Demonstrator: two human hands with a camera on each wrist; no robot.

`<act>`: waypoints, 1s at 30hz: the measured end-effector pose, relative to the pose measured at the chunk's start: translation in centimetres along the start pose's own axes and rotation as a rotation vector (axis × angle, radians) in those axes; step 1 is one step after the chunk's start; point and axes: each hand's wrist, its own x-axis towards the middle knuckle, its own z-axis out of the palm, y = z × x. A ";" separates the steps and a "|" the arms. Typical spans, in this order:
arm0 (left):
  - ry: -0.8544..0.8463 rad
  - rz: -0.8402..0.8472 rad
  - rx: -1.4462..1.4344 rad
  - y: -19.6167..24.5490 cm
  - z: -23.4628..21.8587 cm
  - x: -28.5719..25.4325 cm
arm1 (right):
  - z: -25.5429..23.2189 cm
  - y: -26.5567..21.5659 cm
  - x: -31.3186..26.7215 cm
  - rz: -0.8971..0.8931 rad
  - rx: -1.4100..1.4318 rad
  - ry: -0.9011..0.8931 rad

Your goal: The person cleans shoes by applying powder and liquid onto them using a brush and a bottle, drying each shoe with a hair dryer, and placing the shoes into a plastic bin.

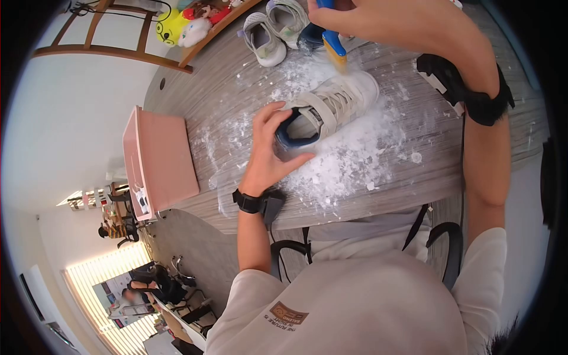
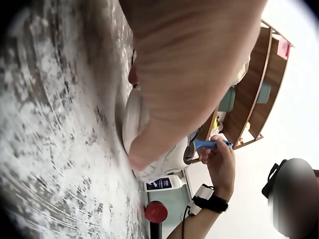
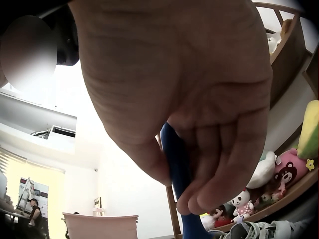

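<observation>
White shoe [image 1: 338, 107] mid-counter [image 1: 423, 192], amid scattered white powder [image 1: 349, 168].
A pink bin [image 1: 165, 157] stands left; grey shoes [image 1: 261, 41] sit just beyond the work, plush toys [image 1: 173, 28] farther off. The left hand [image 1: 264, 155] grips the heel between thumb and fingers; the right hand [image 1: 349, 19], farther away, curls round a blue brush [image 1: 335, 45] at the toe.
</observation>
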 end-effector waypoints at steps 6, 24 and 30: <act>-0.010 -0.037 -0.255 -1.3 0.5 -0.7 | -0.4 -1.1 0.2 0.088 0.043 -0.064; 0.042 -0.273 -0.330 -0.9 0.0 -0.7 | 1.2 -0.8 1.5 -0.111 0.335 -0.178; 0.072 -0.336 -0.287 -1.1 0.8 -1.0 | 2.5 -1.6 0.7 -0.149 0.479 -0.050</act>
